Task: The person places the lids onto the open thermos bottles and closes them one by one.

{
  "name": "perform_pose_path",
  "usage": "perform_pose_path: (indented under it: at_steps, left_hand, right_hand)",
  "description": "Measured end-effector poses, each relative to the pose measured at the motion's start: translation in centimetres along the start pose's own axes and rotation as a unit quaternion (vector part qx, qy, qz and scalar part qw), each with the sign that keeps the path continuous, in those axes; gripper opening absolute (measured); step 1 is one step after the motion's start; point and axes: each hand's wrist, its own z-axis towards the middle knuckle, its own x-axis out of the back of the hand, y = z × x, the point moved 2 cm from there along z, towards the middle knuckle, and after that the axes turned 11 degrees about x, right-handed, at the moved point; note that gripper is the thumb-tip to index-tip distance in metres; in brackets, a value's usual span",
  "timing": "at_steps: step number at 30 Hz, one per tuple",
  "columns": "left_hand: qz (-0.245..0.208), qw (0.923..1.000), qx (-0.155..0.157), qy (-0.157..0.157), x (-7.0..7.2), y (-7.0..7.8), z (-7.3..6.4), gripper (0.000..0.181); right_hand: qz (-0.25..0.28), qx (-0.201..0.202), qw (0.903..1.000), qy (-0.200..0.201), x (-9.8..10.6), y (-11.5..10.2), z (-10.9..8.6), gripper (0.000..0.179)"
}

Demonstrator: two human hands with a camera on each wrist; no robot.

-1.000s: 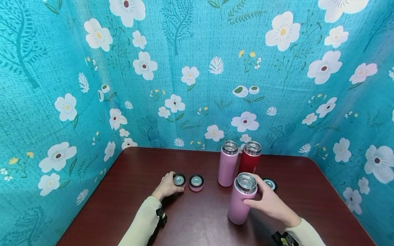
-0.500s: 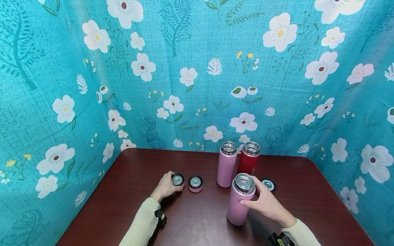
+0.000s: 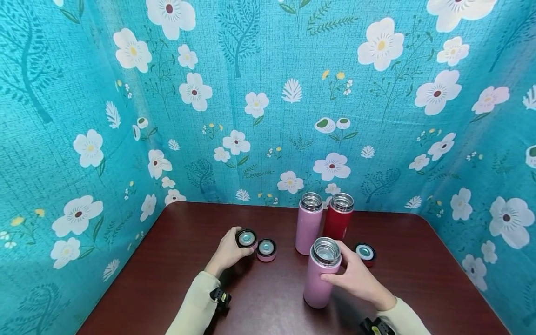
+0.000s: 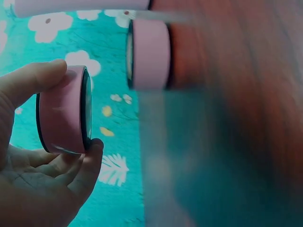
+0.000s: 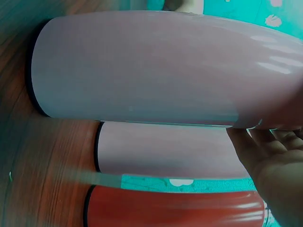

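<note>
My left hand [image 3: 228, 251] pinches a pink bottle lid [image 4: 61, 111] by its sides, thumb on one edge and fingers on the other. This lid is raised off the table, its inner side up. Just right of it, a second pink lid [image 3: 266, 250] rests inner side up. My right hand [image 3: 362, 279] grips an open pink thermos bottle [image 3: 319, 284] near its steel mouth, thumb in front; the fingers behind are partly hidden. The bottle leans slightly. Behind stand another open pink thermos bottle [image 3: 308, 230] and an open red one [image 3: 337, 224].
A red-sided lid [image 3: 365, 253] lies inner side up right of the bottles, close to my right hand. The dark red-brown table [image 3: 192, 223] ends at a blue floral curtain [image 3: 251, 153] behind and on both sides.
My left hand has lifted its pink lid off the table and slightly right, towards the other lid. My right hand has shifted the pink thermos bottle a little left.
</note>
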Motion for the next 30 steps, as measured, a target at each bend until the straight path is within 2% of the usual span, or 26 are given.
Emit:
perform_pose_path:
  at_steps: [6, 13, 20, 28, 30]
  left_hand:
    - [-0.04, 0.9992, -0.007, -0.002, 0.1, 1.6, -0.6, 0.07]
    - [-0.088, 0.9955, -0.035, 0.001, 0.3, 3.3, -1.2, 0.068]
    - [-0.134, 0.9903, -0.037, -0.005, 0.4, 5.1, -1.7, 0.072]
    - [-0.191, 0.9788, -0.064, -0.037, 2.2, 9.7, -4.3, 0.064]
    - [-0.205, 0.9753, -0.065, -0.051, 2.3, 10.3, -4.6, 0.065]
  right_hand:
    - [0.01, 0.004, 0.9999, -0.002, -0.8, -0.2, 0.4, 0.066]
    - [0.009, -0.003, 1.0, 0.0, -1.3, -0.1, 0.9, 0.066]
    - [0.009, 0.005, 0.9999, 0.002, -1.6, 0.0, 1.1, 0.064]
    - [0.017, 0.006, 0.9998, -0.007, -1.8, 0.0, 1.2, 0.065]
    - [0.018, 0.002, 0.9998, -0.008, -1.8, 0.0, 1.2, 0.065]
